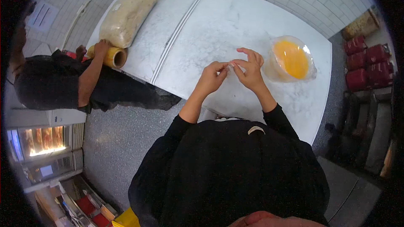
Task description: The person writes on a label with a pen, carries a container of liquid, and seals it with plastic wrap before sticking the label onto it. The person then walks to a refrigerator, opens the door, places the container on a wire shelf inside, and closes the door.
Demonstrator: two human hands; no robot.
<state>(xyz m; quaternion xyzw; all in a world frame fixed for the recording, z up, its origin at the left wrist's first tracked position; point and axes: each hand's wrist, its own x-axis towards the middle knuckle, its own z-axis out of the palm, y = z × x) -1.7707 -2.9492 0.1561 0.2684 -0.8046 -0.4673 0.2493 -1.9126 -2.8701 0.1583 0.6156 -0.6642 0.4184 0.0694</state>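
Over the white table [219,29], my left hand [213,77] and my right hand [251,70] meet at the fingertips. Both pinch a small, clear or whitish scrap [230,67], too small to make out well. The right hand's other fingers are raised and apart. To the right of my hands stands a bowl [275,69] covered in clear plastic wrap, with something bright yellow-orange [290,59] in it.
At the left, a person in dark clothes [54,82] has a hand on a yellow roll [114,57] by the table edge. Behind it lies a large filled plastic bag [126,17]. Dark red containers [366,61] sit on shelving at the right.
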